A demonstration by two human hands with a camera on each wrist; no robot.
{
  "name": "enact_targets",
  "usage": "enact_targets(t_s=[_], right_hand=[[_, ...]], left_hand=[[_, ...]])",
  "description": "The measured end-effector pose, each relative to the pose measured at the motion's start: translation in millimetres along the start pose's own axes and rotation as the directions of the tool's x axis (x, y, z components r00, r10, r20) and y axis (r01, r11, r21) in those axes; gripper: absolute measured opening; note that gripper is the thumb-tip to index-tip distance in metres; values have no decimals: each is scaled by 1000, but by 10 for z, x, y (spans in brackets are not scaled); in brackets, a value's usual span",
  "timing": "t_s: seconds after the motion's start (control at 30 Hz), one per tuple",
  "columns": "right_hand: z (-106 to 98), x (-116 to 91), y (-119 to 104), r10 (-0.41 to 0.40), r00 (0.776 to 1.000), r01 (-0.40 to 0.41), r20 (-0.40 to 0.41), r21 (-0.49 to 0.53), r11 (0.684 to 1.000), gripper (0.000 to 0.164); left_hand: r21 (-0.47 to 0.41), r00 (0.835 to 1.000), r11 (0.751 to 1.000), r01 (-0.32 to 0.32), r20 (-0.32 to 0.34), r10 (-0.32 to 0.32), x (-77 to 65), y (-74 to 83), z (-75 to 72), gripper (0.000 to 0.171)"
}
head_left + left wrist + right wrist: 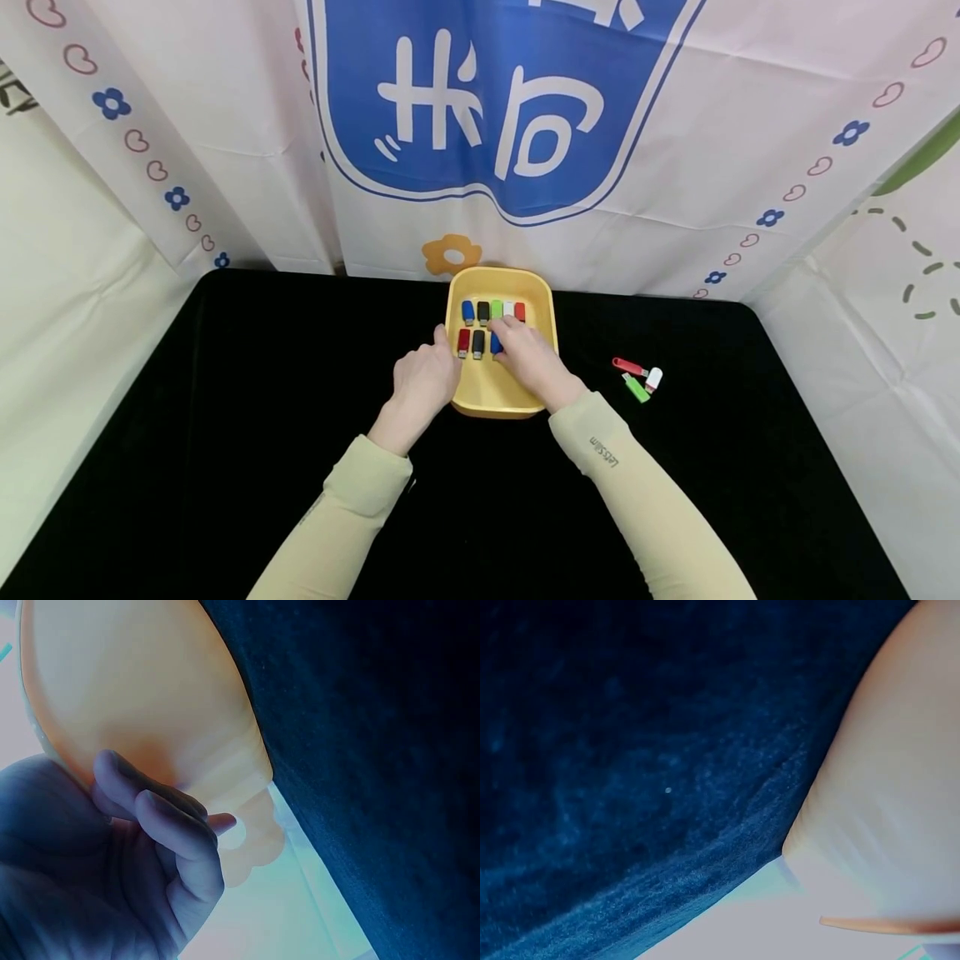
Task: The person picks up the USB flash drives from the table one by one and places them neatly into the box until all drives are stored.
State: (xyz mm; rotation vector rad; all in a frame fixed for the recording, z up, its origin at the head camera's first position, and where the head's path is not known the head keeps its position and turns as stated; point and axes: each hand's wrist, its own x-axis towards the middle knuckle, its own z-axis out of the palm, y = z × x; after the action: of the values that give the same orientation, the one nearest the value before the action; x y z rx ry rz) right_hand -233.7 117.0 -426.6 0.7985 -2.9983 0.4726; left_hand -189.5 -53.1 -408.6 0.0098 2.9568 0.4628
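Observation:
Inside a yellow plastic bin, my right hand pinches a blue USB flash drive, partly covered by the fingers. Left of that drive lie a black one and a dark red one. The row behind them holds blue, black, green, white and red drives. My left hand grips the bin's left rim, its fingers curled against the outer wall in the left wrist view. The right wrist view shows the bin's outside, not the hand.
On the black-covered table, right of the bin, a red drive, a white one and a green one lie close together. A white printed curtain hangs right behind the bin.

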Motion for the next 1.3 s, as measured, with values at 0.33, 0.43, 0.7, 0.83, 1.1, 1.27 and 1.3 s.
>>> enact_targets(t_s=[0.33, 0.43, 0.7, 0.83, 1.1, 1.27, 1.3], right_hand=[[0, 4, 4, -38, 999, 38, 1, -66, 997, 45], [2, 0, -4, -36, 999, 35, -3, -84, 996, 46], [22, -8, -16, -32, 999, 30, -12, -156, 987, 44], [32, -6, -17, -51, 999, 48, -16, -183, 982, 45], [36, -7, -23, -62, 998, 57, -18, -209, 976, 28], [37, -7, -24, -66, 998, 63, -9, -207, 976, 25], [39, -6, -24, -67, 998, 64, -8, -208, 976, 25]], left_hand=[[26, 1000, 1000, -1, 4, 1, 1, 8, -7, 54], [31, 1000, 1000, -4, 1, 4, -3, 7, -10, 54], [25, 1000, 999, -22, -6, 22, -5, -7, -5, 55], [22, 1000, 999, -26, -16, 26, -8, -10, -3, 55], [16, 1000, 1000, -19, -13, 19, -11, -2, -12, 54], [6, 1000, 1000, -13, -3, 13, -11, 0, -17, 54], [4, 1000, 1000, -13, -4, 13, -11, 0, -17, 54]])
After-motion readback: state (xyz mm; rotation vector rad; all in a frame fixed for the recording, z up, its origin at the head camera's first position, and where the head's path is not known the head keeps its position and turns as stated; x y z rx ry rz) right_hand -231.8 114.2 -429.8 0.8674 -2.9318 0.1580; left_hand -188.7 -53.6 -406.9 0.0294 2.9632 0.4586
